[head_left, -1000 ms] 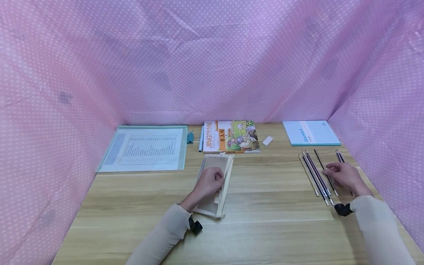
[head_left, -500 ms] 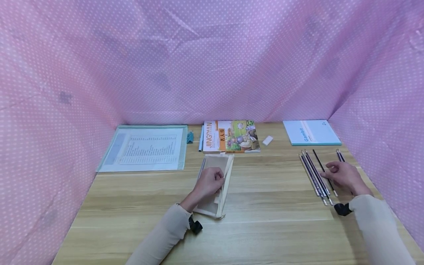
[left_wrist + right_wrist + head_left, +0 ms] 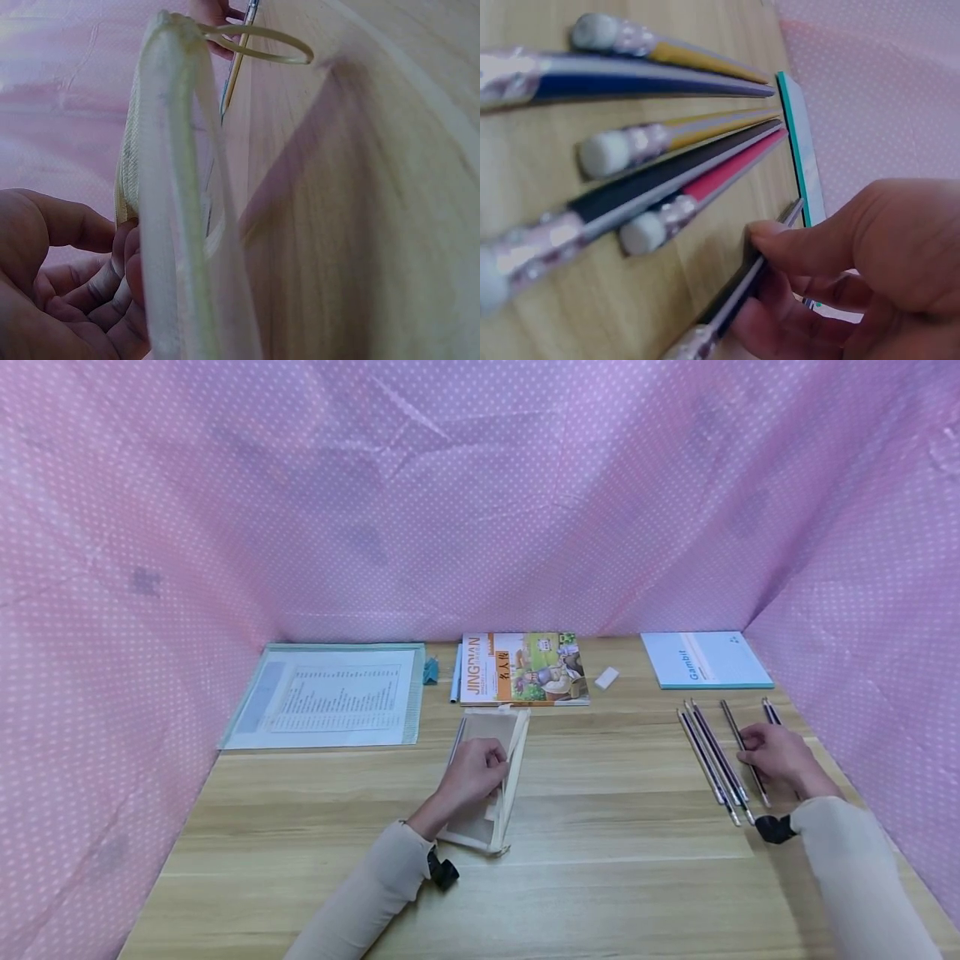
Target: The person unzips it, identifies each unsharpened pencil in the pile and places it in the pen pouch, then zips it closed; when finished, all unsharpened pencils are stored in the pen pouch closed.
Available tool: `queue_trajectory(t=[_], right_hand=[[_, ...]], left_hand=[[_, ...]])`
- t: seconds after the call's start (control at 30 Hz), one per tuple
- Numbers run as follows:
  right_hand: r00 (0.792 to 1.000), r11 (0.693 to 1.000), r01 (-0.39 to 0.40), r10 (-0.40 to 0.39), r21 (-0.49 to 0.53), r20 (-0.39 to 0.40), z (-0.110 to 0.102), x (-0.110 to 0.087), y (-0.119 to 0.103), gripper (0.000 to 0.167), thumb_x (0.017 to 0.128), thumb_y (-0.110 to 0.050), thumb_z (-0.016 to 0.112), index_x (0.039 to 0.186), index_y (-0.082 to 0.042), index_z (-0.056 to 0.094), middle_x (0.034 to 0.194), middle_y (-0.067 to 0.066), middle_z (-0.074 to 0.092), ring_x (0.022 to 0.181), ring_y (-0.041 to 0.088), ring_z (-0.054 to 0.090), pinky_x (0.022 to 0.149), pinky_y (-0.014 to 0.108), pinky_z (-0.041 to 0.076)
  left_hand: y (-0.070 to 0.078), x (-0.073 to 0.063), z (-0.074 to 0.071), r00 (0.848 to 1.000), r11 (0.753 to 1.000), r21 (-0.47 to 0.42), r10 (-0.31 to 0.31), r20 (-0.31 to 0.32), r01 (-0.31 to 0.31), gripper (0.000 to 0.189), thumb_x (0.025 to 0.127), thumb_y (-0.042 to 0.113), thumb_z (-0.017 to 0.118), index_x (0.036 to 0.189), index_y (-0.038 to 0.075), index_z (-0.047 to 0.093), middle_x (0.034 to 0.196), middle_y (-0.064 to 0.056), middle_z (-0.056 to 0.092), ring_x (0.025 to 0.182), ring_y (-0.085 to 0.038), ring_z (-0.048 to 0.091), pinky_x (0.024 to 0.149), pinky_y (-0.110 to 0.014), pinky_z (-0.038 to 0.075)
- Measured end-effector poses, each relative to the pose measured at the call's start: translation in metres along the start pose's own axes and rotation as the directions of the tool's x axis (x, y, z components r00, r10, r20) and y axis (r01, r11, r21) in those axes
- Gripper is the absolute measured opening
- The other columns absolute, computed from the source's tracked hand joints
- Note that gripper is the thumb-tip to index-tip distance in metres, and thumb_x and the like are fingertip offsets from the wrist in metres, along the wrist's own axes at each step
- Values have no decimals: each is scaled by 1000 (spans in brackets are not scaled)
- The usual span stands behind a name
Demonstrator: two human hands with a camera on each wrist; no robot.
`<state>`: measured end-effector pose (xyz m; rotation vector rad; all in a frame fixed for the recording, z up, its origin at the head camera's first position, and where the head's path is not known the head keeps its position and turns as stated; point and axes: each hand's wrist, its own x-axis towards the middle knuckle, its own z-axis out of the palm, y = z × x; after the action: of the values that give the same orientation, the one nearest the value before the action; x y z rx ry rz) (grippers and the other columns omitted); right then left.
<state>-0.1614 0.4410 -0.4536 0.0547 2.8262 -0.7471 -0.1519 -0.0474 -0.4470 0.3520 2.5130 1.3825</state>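
My left hand [image 3: 472,770] pinches the zipped edge of a pale mesh pencil case [image 3: 513,793] that lies mid-table. In the left wrist view, thumb and curled fingers meet at the zip tape of the case [image 3: 176,187], whose near side hides part of the fingers. At the right, my right hand [image 3: 782,757] pinches a black pencil [image 3: 739,289] between thumb and fingers. Left of that hand lies a group of pencils [image 3: 712,760] with white erasers towards me, yellow, blue, black and red in the right wrist view. Other pencils [image 3: 770,712] lie partly hidden behind the right hand.
At the back stand a document pouch [image 3: 330,697], a teal clip [image 3: 431,672], an illustrated book [image 3: 525,670], a white eraser [image 3: 607,677] and a light-blue notebook [image 3: 705,660]. Pink dotted cloth [image 3: 480,510] rises along the table's back and sides.
The black pencil has shifted slightly right and is now in the right hand's pinch. The pencils at the left of the group have turned or shifted a little. The left hand and case stay put.
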Motion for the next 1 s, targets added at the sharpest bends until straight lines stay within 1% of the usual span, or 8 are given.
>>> queue_trajectory(t=[0.17, 0.4, 0.57, 0.67, 0.73, 0.83, 0.9, 1.0], right_hand=[[996, 989, -55, 44, 137, 81, -3, -3, 3, 48, 93, -1, 58, 129, 26, 41, 102, 30, 59, 62, 8, 57, 55, 28, 55], [991, 958, -89, 57, 274, 121, -6, -5, 10, 49, 97, 0, 53, 132, 28, 33, 94, 1, 59, 70, -1, 55, 61, 26, 56], [983, 878, -125, 46, 462, 179, -5, -7, 16, 55, 99, 3, 46, 139, 28, 18, 93, -10, 61, 78, -2, 64, 72, 26, 61], [978, 784, -151, 29, 603, 208, -4, -7, 19, 38, 99, 5, 44, 132, 20, 34, 92, -13, 63, 81, 1, 67, 74, 27, 62], [975, 695, -160, -1, 701, 223, -2, -8, 22, 24, 100, 4, 46, 123, 3, 53, 91, -14, 66, 82, 4, 69, 73, 27, 61], [971, 541, -144, -86, 829, 225, 1, -9, 25, 33, 100, 5, 46, 107, -22, 64, 94, -10, 71, 85, 6, 71, 74, 26, 61], [963, 427, -130, -161, 895, 217, 3, -9, 26, 40, 101, 6, 45, 103, -27, 68, 98, -9, 73, 89, 7, 71, 75, 27, 62], [942, 271, -119, -273, 955, 195, 6, -10, 27, 42, 101, 9, 39, 108, -19, 70, 103, -3, 74, 94, 12, 72, 80, 31, 62]], left_hand=[[-1, 0, 0, 1000, 1000, -5, 15, -7, -15, 10, 89, 0, 61, 81, 2, 66, 58, -4, 61, 45, -8, 55, 42, -17, 42], [-5, 0, 3, 999, 999, -3, 36, -15, -36, 10, 89, 0, 60, 81, 1, 66, 58, -5, 62, 44, -7, 55, 42, -17, 42], [-7, 0, 4, 999, 999, -4, 49, -22, -49, 10, 88, 0, 60, 80, 1, 66, 58, -5, 62, 44, -7, 54, 42, -18, 42], [-8, -1, 5, 998, 999, -7, 53, -25, -53, 10, 88, 0, 60, 80, 1, 65, 57, -4, 61, 43, -6, 53, 42, -17, 42], [-8, -1, 5, 998, 999, -13, 52, -24, -53, 10, 88, 0, 60, 80, 1, 65, 58, -4, 60, 44, -6, 53, 42, -17, 41], [-8, -1, 6, 999, 999, -15, 50, -21, -50, 10, 89, 0, 60, 80, 2, 65, 58, -3, 60, 44, -7, 54, 42, -17, 41], [-9, -1, 6, 999, 999, -13, 50, -21, -50, 10, 89, 0, 60, 80, 2, 65, 58, -3, 60, 44, -7, 54, 42, -17, 41], [-9, -1, 6, 999, 999, -8, 45, -20, -45, 10, 89, 1, 60, 81, 2, 66, 58, -3, 60, 44, -8, 54, 42, -17, 42]])
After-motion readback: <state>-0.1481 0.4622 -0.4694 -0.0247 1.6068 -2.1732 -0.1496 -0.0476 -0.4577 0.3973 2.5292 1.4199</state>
